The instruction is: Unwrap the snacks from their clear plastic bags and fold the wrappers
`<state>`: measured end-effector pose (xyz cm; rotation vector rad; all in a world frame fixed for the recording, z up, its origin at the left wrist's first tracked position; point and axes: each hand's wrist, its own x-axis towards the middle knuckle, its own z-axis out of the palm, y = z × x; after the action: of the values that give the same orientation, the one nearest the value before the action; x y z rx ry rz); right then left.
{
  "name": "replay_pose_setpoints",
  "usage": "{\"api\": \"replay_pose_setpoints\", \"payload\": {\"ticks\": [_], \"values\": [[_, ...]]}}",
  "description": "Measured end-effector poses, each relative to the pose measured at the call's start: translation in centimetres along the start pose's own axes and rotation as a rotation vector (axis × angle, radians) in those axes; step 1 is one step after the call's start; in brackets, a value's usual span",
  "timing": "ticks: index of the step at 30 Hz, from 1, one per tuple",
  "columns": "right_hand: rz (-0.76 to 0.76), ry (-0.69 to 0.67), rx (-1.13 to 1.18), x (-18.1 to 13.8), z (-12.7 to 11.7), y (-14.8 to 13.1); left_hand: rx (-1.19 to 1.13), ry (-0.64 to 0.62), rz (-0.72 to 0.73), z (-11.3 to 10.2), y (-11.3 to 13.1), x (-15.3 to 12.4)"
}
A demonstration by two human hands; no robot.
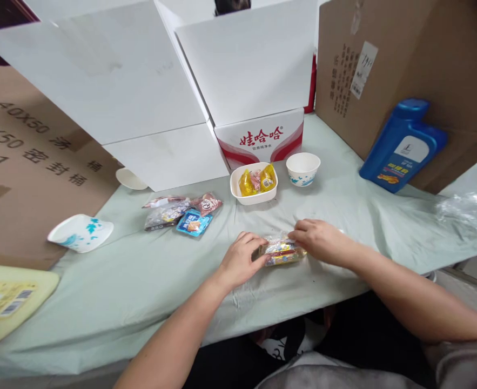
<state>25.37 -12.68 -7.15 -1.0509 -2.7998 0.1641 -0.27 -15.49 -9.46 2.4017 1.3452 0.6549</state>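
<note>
Both hands rest on the pale green table cover (141, 281) near its front edge. Between them lies a clear snack packet (282, 252) with red and yellow print. My left hand (241, 261) curls its fingers round the packet's left end. My right hand (320, 241) pinches the packet's right end from above. Behind them stands a white square bowl (254, 195) holding a few yellow and pink wrapped snacks (257, 180). A small heap of snack packets (183, 212) lies to the left of the bowl.
A white paper cup (303, 169) stands right of the bowl. A blue jug (402, 145) leans on a brown carton at the right. White box flaps (149, 92) rise behind. A tipped paper cup (81, 233) lies left. Crumpled clear plastic (471, 209) lies far right.
</note>
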Motion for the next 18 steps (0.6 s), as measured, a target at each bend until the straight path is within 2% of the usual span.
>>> {"api": "replay_pose_setpoints", "payload": {"ticks": [2, 5, 7, 10, 11, 13, 15, 18], "values": [[0.112, -0.053, 0.034, -1.1, -1.0, 2.7, -0.02, 0.026, -0.008, -0.1, -0.2, -0.2], [0.36, -0.172, -0.051, -2.1, -1.6, 6.0, -0.067, 0.111, -0.017, 0.0, -0.4, -0.3], [0.446, -0.133, -0.108, -2.0, -1.3, 6.6, -0.104, 0.162, -0.022, 0.3, -0.3, -0.2], [0.33, 0.086, 0.049, -1.0, -0.5, 4.9, -0.161, 0.119, -0.014, 1.4, 0.2, 0.4], [0.26, 0.117, 0.156, -0.6, -0.2, 3.9, -0.182, 0.095, -0.008, 1.8, 0.4, 0.5], [0.142, 0.072, 0.321, 0.0, 0.2, 2.1, -0.234, 0.09, -0.001, 2.2, 0.5, 0.9], [0.098, 0.037, 0.373, 0.2, 0.2, 1.1, -0.317, 0.164, -0.045, 1.9, 0.2, 1.0], [0.174, 0.181, 0.444, -0.2, -0.2, 1.5, -0.513, 0.3, -0.211, 0.1, -1.2, 0.8]]}}
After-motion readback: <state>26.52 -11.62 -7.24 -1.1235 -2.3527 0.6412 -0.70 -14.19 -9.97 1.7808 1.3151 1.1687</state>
